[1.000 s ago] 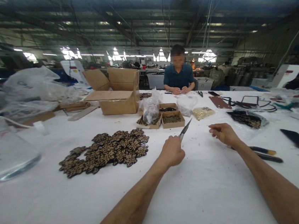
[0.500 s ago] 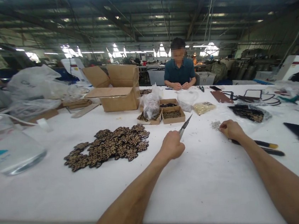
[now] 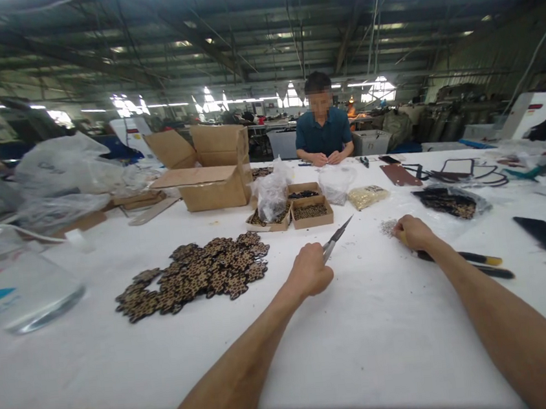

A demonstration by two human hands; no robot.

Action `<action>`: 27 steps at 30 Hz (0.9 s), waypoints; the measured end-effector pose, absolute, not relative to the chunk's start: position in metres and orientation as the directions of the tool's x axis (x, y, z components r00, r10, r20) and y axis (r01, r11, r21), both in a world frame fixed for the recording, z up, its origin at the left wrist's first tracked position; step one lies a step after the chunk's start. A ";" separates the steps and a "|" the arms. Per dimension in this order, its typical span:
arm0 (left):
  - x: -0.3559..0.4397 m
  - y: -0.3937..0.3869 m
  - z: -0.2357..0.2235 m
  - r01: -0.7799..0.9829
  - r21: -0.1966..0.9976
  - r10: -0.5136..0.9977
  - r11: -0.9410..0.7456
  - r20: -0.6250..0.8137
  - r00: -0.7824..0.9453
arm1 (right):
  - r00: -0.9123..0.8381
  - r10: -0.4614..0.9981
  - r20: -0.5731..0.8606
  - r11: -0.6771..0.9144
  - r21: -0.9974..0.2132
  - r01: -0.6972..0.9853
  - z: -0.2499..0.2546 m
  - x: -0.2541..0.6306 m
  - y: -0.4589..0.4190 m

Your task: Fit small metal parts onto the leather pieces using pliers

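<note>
A factory workshop, shown by the steel-beamed roof (image 3: 256, 43), strip lights (image 3: 167, 105) and long worktable (image 3: 173, 364).

Two bare forearms are reaching up from the bottom edge of the frame, the left one slanting toward the center, the right one rising from the lower right corner. The left hand (image 3: 310, 270) is curling into a closed grip just right of center, knuckles up, while the right hand (image 3: 413, 234) is bending downward at center right, its fingertips (image 3: 397, 231) drawing together.
</note>
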State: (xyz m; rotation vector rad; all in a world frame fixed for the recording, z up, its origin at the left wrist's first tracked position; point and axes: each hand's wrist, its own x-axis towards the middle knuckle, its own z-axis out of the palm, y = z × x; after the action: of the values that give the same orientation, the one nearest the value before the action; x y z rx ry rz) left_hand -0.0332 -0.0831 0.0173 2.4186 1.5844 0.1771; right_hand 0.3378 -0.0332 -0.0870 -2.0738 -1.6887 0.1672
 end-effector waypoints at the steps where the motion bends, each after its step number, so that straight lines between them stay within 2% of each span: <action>1: -0.034 -0.083 0.017 0.885 0.271 0.915 -0.378 -0.036 0.402 | 0.236 0.953 0.191 -0.137 -0.421 0.896 -0.086 0.338 -0.034; 5: -0.034 -0.085 0.016 0.878 0.262 0.905 -0.401 -0.037 0.424 | 0.216 0.956 0.199 -0.111 -0.434 0.894 -0.083 0.338 -0.038; 10: -0.034 -0.084 0.007 0.847 0.221 0.872 -0.484 0.045 0.487 | 0.210 0.956 0.207 -0.090 -0.472 0.877 -0.084 0.342 -0.041; 18: -0.033 -0.087 0.003 0.837 0.233 0.865 -0.495 0.045 0.499 | 0.238 0.946 0.221 -0.050 -0.625 0.779 -0.075 0.346 -0.053; 20: -0.032 -0.091 0.003 0.837 0.220 0.863 -0.501 0.050 0.503 | 0.235 0.948 0.216 -0.001 -0.732 0.681 -0.070 0.338 -0.058; 23: -0.029 -0.098 0.004 0.837 0.207 0.860 -0.507 0.055 0.507 | 0.186 0.965 0.187 0.121 -0.940 0.319 -0.059 0.318 -0.063; 25: -0.028 -0.103 0.005 0.835 0.208 0.857 -0.509 0.035 0.514 | 0.144 0.974 0.176 0.151 -0.974 0.170 -0.053 0.302 -0.066; 27: -0.027 -0.105 0.006 0.826 0.208 0.847 -0.523 0.025 0.531 | 0.127 0.975 0.181 0.164 -0.978 0.132 -0.048 0.289 -0.068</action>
State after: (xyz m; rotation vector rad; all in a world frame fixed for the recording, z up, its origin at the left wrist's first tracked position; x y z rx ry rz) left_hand -0.0270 -0.1053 0.0061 2.5956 1.4328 0.1829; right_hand 0.2887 -0.0685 -0.0484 -1.2280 -1.2696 0.9196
